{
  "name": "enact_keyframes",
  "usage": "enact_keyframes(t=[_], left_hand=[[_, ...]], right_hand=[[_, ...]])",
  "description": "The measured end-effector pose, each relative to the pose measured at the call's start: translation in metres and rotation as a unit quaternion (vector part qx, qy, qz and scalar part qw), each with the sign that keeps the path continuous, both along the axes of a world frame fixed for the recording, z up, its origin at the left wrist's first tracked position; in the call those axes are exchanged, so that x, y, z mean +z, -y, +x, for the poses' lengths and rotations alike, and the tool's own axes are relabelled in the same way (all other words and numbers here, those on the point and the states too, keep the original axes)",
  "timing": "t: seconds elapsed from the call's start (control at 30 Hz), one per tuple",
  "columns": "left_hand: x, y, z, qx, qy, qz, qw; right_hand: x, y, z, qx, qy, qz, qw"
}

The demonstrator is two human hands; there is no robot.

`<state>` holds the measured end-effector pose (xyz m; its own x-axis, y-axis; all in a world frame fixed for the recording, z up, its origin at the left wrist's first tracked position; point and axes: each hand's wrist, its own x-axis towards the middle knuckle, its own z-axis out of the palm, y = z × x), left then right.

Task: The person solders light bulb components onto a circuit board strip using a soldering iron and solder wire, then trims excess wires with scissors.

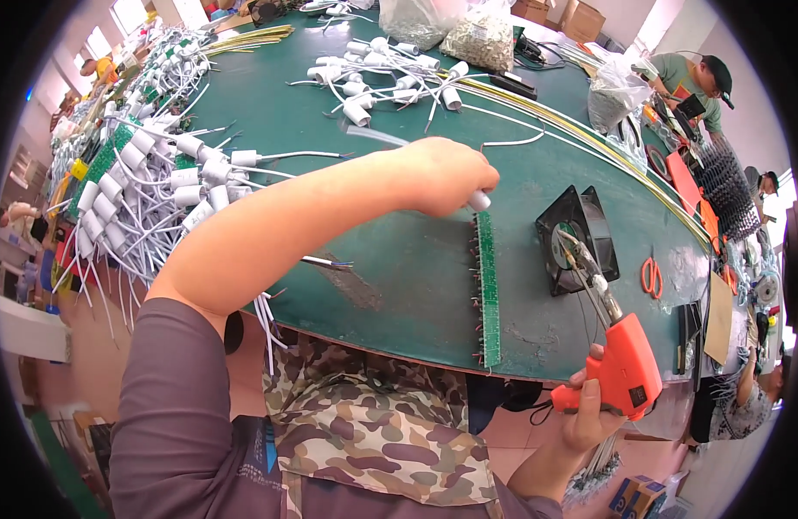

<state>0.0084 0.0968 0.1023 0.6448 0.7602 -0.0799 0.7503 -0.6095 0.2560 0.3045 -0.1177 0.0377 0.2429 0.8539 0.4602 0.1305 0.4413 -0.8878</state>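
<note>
Step looks like lining a part up for soldering: left hand [451,177] closed around a small white plastic cylinder [479,201], its end poking out just by the far end of a long narrow green circuit board [489,294]. Whether cylinder and board touch, can't tell. Board lies lengthwise, near end close to the tabletop's front edge. Right hand [589,421] clamped on the grip of an orange plastic soldering gun [620,372], metal nose angled over a square black fan [601,232]; contact there unclear. Next move probably calls for bringing the hot tip across to the board's far end while the left hand keeps steady. Surface: dark green tabletop [399,298], scuffed. Big heap of white cylindrical sockets with white cables [113,199] at left, smaller cluster of the same white sockets [356,86] farther back, clear plastic bag of pale small parts [479,43] behind, orange-handled scissors [651,275] right of fan. Room: co-worker in green shirt and black cap [689,82] at far right, pinkish tiled floor [96,359], blue-and-brown carton [639,497] lower right.
</note>
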Motion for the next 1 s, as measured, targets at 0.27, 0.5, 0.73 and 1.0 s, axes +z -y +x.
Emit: enact_keyframes(t=[0.27, 0.5, 0.73, 1.0], left_hand=[[-0.047, -0.005, -0.040, -0.123, -0.092, 0.268, 0.951], [-0.055, 0.016, -0.041, -0.119, -0.033, 0.243, 0.962], [-0.059, 0.010, -0.052, -0.118, 0.007, 0.260, 0.958], [-0.035, -0.062, -0.122, 0.043, -0.110, 0.266, 0.957]], right_hand=[[0.000, -0.001, -0.007, 0.003, -0.013, -0.004, 1.000], [-0.006, -0.003, -0.004, -0.003, -0.020, -0.015, 1.000], [-0.004, -0.006, -0.008, -0.002, -0.011, -0.023, 1.000], [-0.001, -0.005, -0.009, 0.006, -0.031, -0.032, 0.999]])
